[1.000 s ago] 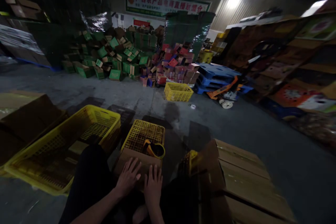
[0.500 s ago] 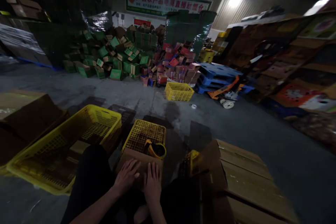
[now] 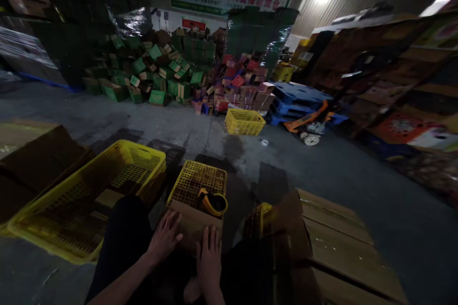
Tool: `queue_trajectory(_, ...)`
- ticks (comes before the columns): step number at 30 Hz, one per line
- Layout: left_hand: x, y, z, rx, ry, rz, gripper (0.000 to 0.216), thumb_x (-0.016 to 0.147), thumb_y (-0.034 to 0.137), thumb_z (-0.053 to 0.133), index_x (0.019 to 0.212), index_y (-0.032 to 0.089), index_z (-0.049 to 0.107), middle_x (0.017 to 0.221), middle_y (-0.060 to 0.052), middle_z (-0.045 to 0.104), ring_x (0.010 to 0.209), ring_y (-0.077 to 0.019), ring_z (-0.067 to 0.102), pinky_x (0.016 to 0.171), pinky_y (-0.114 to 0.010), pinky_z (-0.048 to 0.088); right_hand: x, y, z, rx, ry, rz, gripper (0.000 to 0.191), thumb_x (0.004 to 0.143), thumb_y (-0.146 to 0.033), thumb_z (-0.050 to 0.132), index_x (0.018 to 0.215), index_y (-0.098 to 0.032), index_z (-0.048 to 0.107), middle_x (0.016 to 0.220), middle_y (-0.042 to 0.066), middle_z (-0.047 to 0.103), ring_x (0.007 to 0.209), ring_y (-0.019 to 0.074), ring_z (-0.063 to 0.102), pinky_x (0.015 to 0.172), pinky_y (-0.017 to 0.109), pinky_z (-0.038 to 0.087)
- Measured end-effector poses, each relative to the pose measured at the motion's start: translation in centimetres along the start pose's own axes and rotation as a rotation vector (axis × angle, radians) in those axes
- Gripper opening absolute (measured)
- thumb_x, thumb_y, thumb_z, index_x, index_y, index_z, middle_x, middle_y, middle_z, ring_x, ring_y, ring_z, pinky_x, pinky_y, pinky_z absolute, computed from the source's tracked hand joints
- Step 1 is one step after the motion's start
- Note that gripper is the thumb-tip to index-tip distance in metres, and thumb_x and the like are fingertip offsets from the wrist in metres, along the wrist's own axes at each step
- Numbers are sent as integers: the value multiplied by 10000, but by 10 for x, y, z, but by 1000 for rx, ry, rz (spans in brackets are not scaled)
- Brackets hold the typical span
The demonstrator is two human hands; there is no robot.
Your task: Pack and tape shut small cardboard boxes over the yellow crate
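Note:
A brown cardboard box (image 3: 193, 224) lies between my knees, on the near part of an upturned yellow crate (image 3: 200, 176). My left hand (image 3: 165, 238) rests on the box's left side with its fingers spread. Flat on the right part of the box lies my right hand (image 3: 209, 257), fingers stretched forward. Neither hand grips anything. Just beyond the box, a yellow and black tape dispenser (image 3: 213, 202) sits on the crate. The underside of the box is hidden.
To the left stands a large yellow crate (image 3: 143, 152) with cardboard in it, beside a carton (image 3: 39, 147). Several cartons (image 3: 343, 243) are at the right. Farther off are another yellow crate (image 3: 245, 122), blue pallets (image 3: 296, 93), a pallet jack (image 3: 309, 126) and piled green boxes (image 3: 157, 97).
My left hand has slid a little left and toward me across the box. My right hand has drawn slightly nearer to me. The view has shifted slightly.

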State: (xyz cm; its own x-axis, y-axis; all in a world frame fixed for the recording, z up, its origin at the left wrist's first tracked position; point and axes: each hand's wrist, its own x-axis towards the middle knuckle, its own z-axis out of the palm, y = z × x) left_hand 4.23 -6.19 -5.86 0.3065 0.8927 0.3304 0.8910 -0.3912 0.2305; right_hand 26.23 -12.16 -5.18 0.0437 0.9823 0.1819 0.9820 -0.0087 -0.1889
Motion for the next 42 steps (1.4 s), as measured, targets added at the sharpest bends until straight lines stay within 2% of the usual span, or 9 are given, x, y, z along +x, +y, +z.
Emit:
queue_trajectory(7, -2, -12, -1, -73, -71, 90, 862, 923, 594, 597, 1627, 275, 217, 1689, -112, 193, 1522, -392, 203, 1182, -513, 309, 17, -38, 18, 97, 20, -125, 552, 1024, -322, 406, 1554, -168, 408, 1624, 117, 359, 1517, 293, 298, 1207, 485, 336)
queue_trajectory(10, 1, -20, -3, -140, -161, 112, 874, 924, 533, 623, 1633, 300, 169, 1702, -98, 141, 1535, -403, 170, 1194, -544, 280, 24, -47, 23, 115, -4, -189, 563, 999, -213, 386, 1561, -180, 395, 1628, 82, 358, 1521, 268, 292, 1216, 458, 329)
queue_trajectory(14, 4, -27, -5, -181, -318, 107, 1006, 819, 451, 757, 1630, 305, 180, 1704, -104, 106, 1548, -404, 127, 1203, -571, 263, 29, -42, 23, 107, -38, -251, 614, 979, -200, 412, 1586, -180, 328, 1642, 63, 325, 1526, 266, 278, 1220, 447, 324)
queue_trajectory(18, 4, -24, -6, -189, -356, 39, 1093, 730, 246, 803, 1624, 327, 179, 1703, -80, 107, 1555, -370, 114, 1212, -570, 275, 33, -40, 13, 85, -102, -307, 665, 969, -228, 446, 1606, -209, 257, 1660, 33, 264, 1538, 278, 242, 1225, 467, 305)
queue_trajectory(22, 6, -16, -10, -167, -403, -10, 1100, 654, 62, 716, 1617, 281, 232, 1699, -71, 113, 1561, -334, 65, 1247, -527, 238, 47, -55, 0, 94, -185, -328, 673, 964, -256, 460, 1603, -224, 252, 1654, 48, 266, 1537, 293, 245, 1223, 521, 275)
queue_trajectory(26, 11, -10, -13, -73, -461, -38, 1065, 624, -18, 568, 1613, 223, 255, 1696, -72, 109, 1561, -295, 30, 1263, -497, 197, 56, -62, -8, 110, -242, -327, 675, 959, -262, 455, 1602, -229, 254, 1651, 52, 264, 1532, 301, 257, 1222, 531, 260)
queue_trajectory(31, 16, -6, -15, -43, -482, -47, 1069, 638, 54, 683, 1608, 230, 270, 1694, -81, 91, 1557, -324, 41, 1254, -504, 220, 46, -49, -10, 75, -227, -343, 677, 962, -217, 417, 1609, -265, 224, 1654, -3, 252, 1537, 256, 251, 1228, 482, 268)
queue_trajectory(36, 12, -11, -14, -104, -433, -47, 1093, 654, 136, 815, 1602, 244, 283, 1689, -100, 144, 1553, -347, 66, 1247, -515, 249, 25, -23, -16, 63, -198, -217, 568, 1017, -276, 362, 1582, -305, 327, 1619, -7, 350, 1505, 244, 333, 1212, 492, 307)
queue_trajectory(42, -9, -15, -5, -186, -291, -57, 1149, 729, 147, 749, 1637, 250, 53, 1693, -137, 102, 1551, -328, 88, 1231, -512, 287, -1, 22, -27, -3, -142, -57, 550, 1053, -415, 280, 1558, -238, 405, 1609, 65, 381, 1486, 283, 369, 1178, 538, 356)
